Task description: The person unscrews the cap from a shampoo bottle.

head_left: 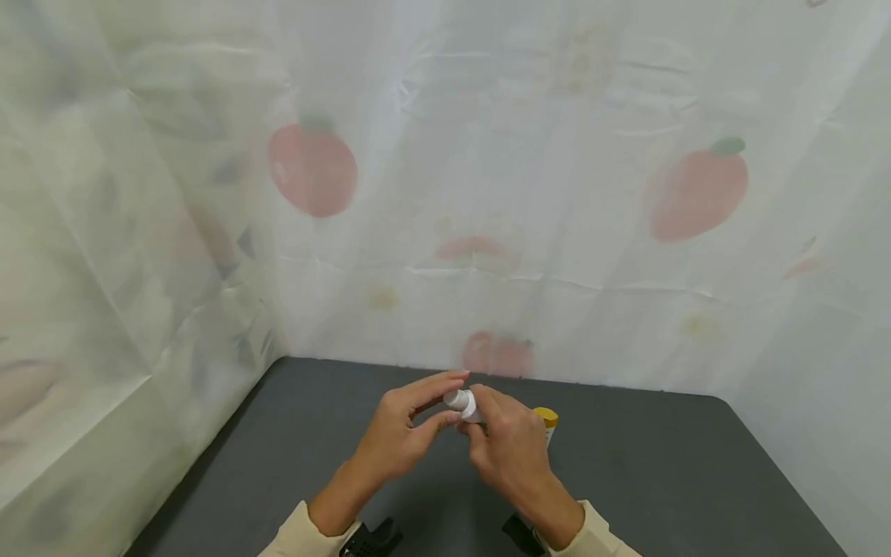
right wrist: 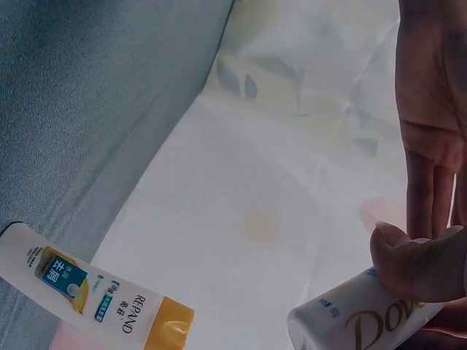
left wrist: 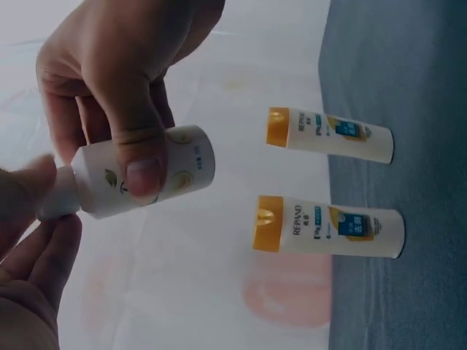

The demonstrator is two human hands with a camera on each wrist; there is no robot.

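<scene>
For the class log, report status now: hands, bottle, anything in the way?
Right hand grips small white bottle. Left hand pinches its white cap. Two yellow-capped Repand tubes stand behind on dark table, clear of hands.

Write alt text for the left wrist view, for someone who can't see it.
A right hand grips a small white bottle held sideways, while the left hand's fingers pinch its white cap. Behind them, two white tubes with yellow caps stand on a dark table before a pale curtain.
</scene>
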